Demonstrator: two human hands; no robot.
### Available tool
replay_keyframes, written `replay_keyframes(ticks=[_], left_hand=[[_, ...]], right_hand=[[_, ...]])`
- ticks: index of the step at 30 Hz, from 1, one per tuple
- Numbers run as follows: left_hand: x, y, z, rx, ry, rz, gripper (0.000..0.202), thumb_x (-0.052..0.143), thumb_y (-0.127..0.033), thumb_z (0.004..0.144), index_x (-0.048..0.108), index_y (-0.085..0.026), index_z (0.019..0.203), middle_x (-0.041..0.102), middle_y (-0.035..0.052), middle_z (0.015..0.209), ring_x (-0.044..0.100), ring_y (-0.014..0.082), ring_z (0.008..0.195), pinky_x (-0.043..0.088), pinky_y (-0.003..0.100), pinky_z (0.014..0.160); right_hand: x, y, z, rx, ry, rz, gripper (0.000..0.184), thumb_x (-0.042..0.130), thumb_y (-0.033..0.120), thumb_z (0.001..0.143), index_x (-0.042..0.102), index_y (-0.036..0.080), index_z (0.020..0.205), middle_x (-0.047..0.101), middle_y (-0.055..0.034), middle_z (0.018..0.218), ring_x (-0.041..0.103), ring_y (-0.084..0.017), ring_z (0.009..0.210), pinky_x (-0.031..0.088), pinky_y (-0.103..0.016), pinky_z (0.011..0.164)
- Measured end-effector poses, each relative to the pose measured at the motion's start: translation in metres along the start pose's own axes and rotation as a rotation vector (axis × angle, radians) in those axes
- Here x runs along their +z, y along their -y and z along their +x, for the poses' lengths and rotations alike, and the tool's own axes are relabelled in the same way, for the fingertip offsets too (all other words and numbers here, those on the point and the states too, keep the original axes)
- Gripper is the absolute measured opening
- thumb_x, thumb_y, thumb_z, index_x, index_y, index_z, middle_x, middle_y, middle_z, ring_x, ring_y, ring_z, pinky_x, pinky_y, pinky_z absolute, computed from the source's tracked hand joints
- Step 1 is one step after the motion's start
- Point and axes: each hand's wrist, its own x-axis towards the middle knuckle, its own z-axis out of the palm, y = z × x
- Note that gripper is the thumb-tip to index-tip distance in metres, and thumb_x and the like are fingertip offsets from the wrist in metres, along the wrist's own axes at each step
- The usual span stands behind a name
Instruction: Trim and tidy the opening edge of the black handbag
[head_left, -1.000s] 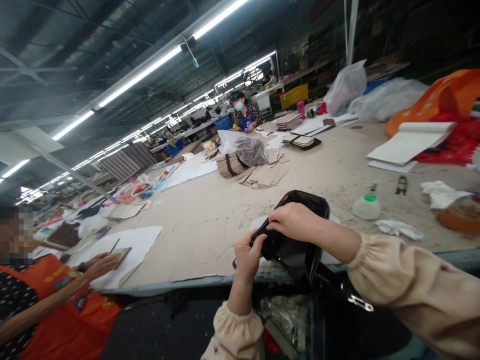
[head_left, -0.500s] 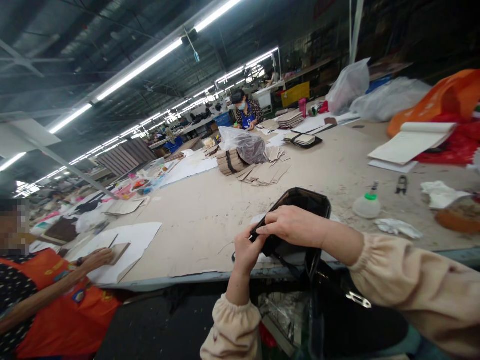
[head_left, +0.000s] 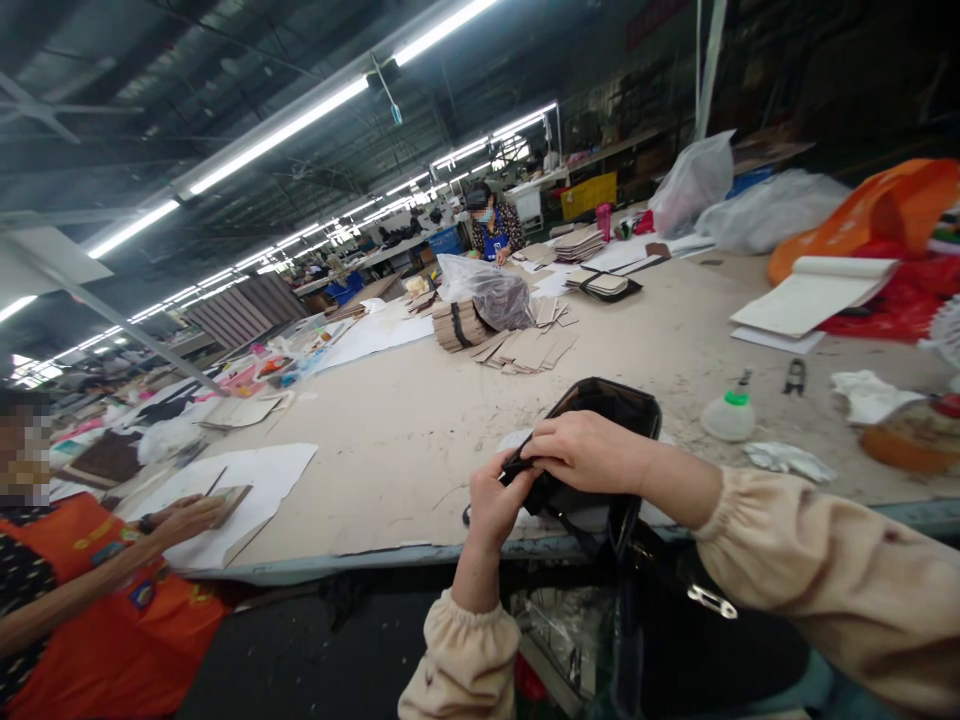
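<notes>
both our hands pinch the black bag's rim at nine o'clock

from the head camera, our left hand (head_left: 491, 505) has thumb and fingers pressed together on the edge of the black bag (head_left: 628, 408). our right hand (head_left: 581, 450) reaches across from three o'clock, fingers bunched on that same edge; exactly where its fingertips meet is hidden. the bag sits at the near edge of the table (head_left: 367, 480), a little below the picture's centre, its mouth gaping toward one o'clock.

we judge it light, with soft sides and a firmer rim that keeps some shape. the glossy face looks slippery and easy to mark, so we would hold it by the rim or a corner rather than its flat walls. a metal clasp (head_left: 711, 602) hangs between four and five o'clock and could scratch that surface.

taking the bag as our clock's centre, the squeeze bottle (head_left: 729, 415) stands between two and three, the crumpled white cloth (head_left: 789, 460) lies at three, and a co-worker's hands (head_left: 180, 522) are at nine, well apart from ours.
</notes>
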Motion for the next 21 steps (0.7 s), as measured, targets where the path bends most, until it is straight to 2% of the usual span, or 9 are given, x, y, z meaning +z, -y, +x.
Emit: replay_keyframes(ticks=[3, 7, 12, 16, 21], left_hand=[[-0.0008, 0.0028, 0.0005, 0.004, 0.011, 0.010, 0.026, 0.062, -0.027, 0.076, 0.069, -0.018, 0.099, 0.071, 0.0022, 0.091, 0.063, 0.0191, 0.087, 0.048, 0.028, 0.079], [-0.0005, 0.0046, 0.0009, 0.008, 0.000, 0.010, 0.028, 0.064, -0.029, 0.074, 0.069, -0.017, 0.100, 0.071, 0.0032, 0.093, 0.063, 0.0199, 0.088, 0.049, 0.029, 0.079], [0.0001, 0.0016, 0.0018, 0.010, 0.002, 0.025, 0.026, 0.062, -0.029, 0.076, 0.069, -0.017, 0.098, 0.071, 0.0033, 0.091, 0.064, 0.0199, 0.086, 0.050, 0.029, 0.078], [-0.0001, 0.0000, 0.0016, -0.003, -0.004, 0.011, 0.027, 0.065, -0.029, 0.074, 0.069, -0.018, 0.098, 0.071, 0.0034, 0.091, 0.063, 0.0196, 0.085, 0.049, 0.029, 0.077], [0.0013, 0.0014, 0.0008, -0.006, -0.018, 0.003, 0.025, 0.068, -0.026, 0.071, 0.069, -0.018, 0.095, 0.071, 0.0016, 0.087, 0.062, 0.0181, 0.081, 0.047, 0.027, 0.075]], right_hand=[[-0.0036, 0.0011, -0.0012, -0.062, 0.000, 0.011, 0.023, 0.052, 0.019, 0.085, 0.062, 0.021, 0.106, 0.062, -0.0046, 0.090, 0.057, -0.016, 0.078, 0.039, -0.026, 0.069], [-0.0044, 0.0007, -0.0017, -0.175, 0.079, -0.020, 0.025, 0.052, 0.015, 0.085, 0.065, 0.026, 0.103, 0.061, -0.0034, 0.091, 0.057, -0.016, 0.083, 0.039, -0.027, 0.071], [-0.0033, -0.0016, -0.0002, -0.170, 0.082, -0.050, 0.029, 0.053, 0.015, 0.085, 0.065, 0.027, 0.108, 0.062, -0.0037, 0.091, 0.057, -0.017, 0.086, 0.040, -0.029, 0.075], [-0.0050, -0.0016, 0.0006, -0.139, 0.060, -0.064, 0.031, 0.050, 0.015, 0.086, 0.062, 0.024, 0.114, 0.064, -0.0055, 0.089, 0.058, -0.017, 0.084, 0.041, -0.029, 0.075], [-0.0015, -0.0025, 0.0010, -0.030, 0.036, -0.052, 0.025, 0.048, 0.019, 0.089, 0.067, 0.022, 0.104, 0.065, -0.0057, 0.085, 0.059, -0.016, 0.077, 0.042, -0.026, 0.069]])
